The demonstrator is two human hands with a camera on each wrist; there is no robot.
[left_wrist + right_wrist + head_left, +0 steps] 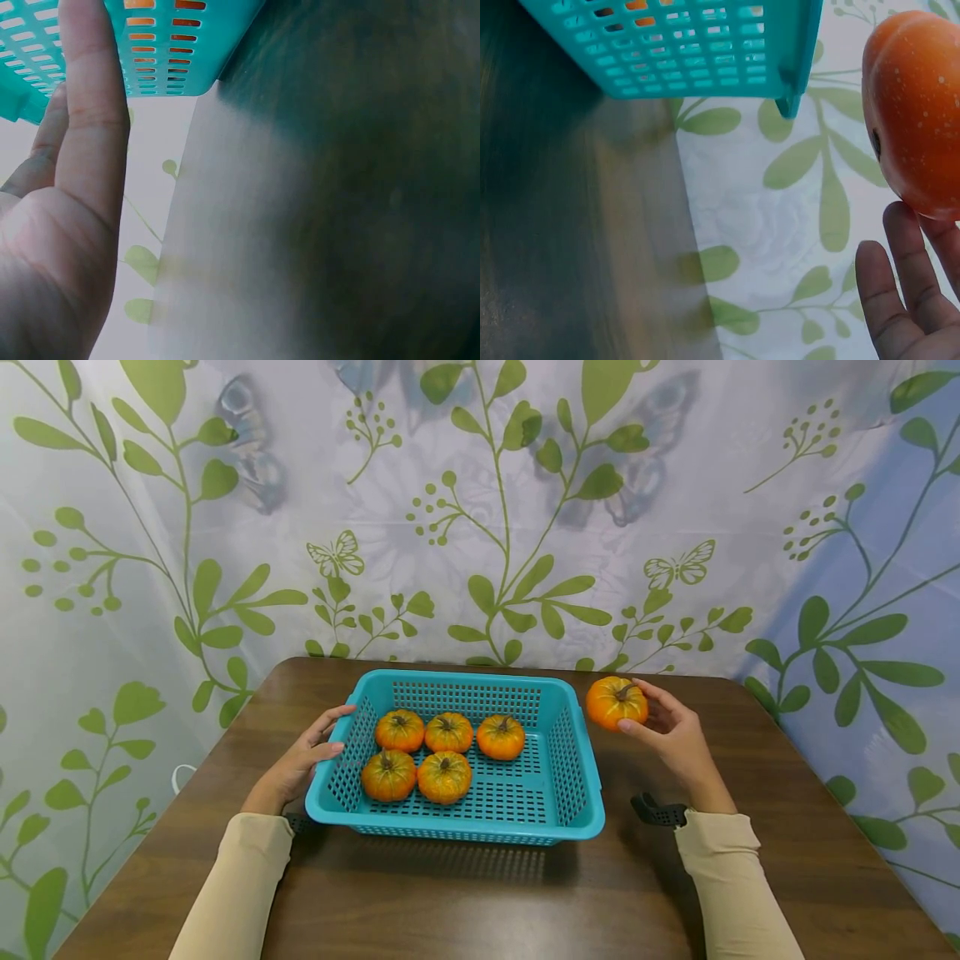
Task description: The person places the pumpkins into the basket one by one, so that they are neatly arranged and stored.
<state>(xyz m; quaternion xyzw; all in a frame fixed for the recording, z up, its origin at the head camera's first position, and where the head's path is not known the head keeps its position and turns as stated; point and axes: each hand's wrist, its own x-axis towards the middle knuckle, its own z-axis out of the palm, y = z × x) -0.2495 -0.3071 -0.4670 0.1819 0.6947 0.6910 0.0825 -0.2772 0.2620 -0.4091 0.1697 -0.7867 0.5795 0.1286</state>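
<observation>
My right hand [671,735] pinches a small orange pumpkin [617,702] with a brown stem, raised just right of the basket. That pumpkin's smooth orange side [919,112] fills the upper right of the right wrist view, with fingertips touching it from below. A turquoise plastic basket [465,828] with perforated walls sits on the table. Against its left rim rests my left hand [300,764], thumb and fingers nearly straight; the left wrist view shows these fingers [94,127] along the outer wall. Several similar pumpkins [445,777] stand in the basket's left and middle part.
The dark brown wooden table [465,902] extends around the basket. Behind it hangs a pale curtain [465,527] printed with green leaves and butterflies. A black strap [660,811] is on the right wrist. A white cable [180,777] shows at the table's left edge.
</observation>
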